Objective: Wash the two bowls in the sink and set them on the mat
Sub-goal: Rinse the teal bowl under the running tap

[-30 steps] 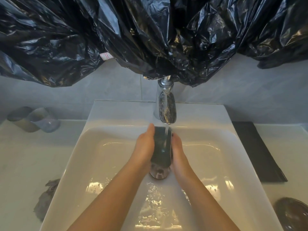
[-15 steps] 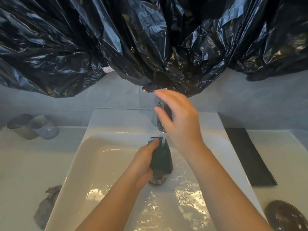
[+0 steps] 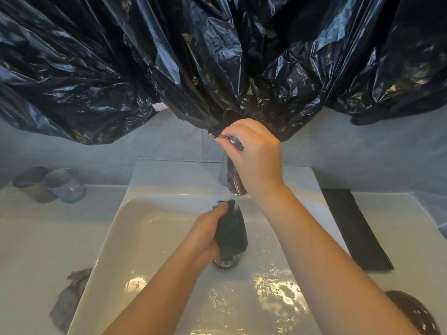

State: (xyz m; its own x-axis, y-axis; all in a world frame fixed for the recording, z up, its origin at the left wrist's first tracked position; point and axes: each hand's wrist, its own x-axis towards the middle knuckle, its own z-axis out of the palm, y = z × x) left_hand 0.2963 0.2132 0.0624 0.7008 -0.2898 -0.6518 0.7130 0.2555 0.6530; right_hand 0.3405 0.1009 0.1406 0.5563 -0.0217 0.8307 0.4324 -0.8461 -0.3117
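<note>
Gripping the faucet lever (image 3: 229, 139) from above, the right hand (image 3: 254, 155) has its fingers curled closed around the chrome handle at the back edge of the sink (image 3: 108, 238). The left hand (image 3: 205, 235) is wrapped tight around a dark green bowl (image 3: 232, 233), held on edge over the drain (image 3: 226, 261), its upper rim just under the spout (image 3: 235, 182), where a thin stream of water lands.

The step looks like setting or shutting off the flow. To do it well, move the lever gently, since the crumpled black plastic sheet (image 3: 217, 64) hangs right down onto the handle and could snag. Keep the bowl tilted so water runs off into the basin rather than pooling, and keep the grip firm, as a wet bowl will likely be slippery.

A second, brown bowl (image 3: 411, 313) sits on the counter at the near right corner, off the mat. The dark mat (image 3: 355, 228) lies along the sink's right edge, bare. A grey cloth (image 3: 70, 298) rests beside the sink's near left edge, and two cups (image 3: 50, 184) stand at the far left corner.
</note>
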